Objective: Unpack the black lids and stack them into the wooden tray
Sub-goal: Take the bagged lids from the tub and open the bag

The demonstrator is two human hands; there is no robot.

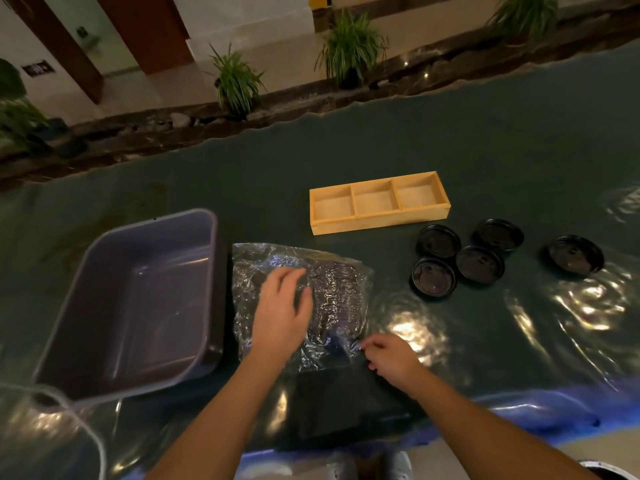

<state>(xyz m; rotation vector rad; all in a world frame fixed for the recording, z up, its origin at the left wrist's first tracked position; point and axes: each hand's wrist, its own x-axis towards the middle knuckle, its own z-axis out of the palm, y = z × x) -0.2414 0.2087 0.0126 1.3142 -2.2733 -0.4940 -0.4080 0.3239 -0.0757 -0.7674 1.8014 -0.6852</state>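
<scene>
From the head camera we find no brand, label or writing that we can read on anything on the table (485,161).

Our left hand (282,311) lies on the crinkled clear plastic bag (332,282), fingers spread and only lightly bent, pressing it flat. Our right hand (389,356) is at the bag's corner at about four o'clock from the left hand, thumb and fingertips pinched on the plastic edge.

Through the bag we see a dark ribbed shape, which looks like a row of black lids still packed, though the wrinkles blur it.

At twelve to one o'clock from the bag stands the wooden tray (380,221), long, with three compartments; we see only bare wood in each.

At about three o'clock from the bag, five loose black lids (438,241) lie on the table: four near one another, two of them seeming to touch or overlap, and a fifth apart further right. None is in the tray.

At nine o'clock from the bag, just beside it, sits a grey plastic tub (138,299), with only its bare floor showing inside.
</scene>
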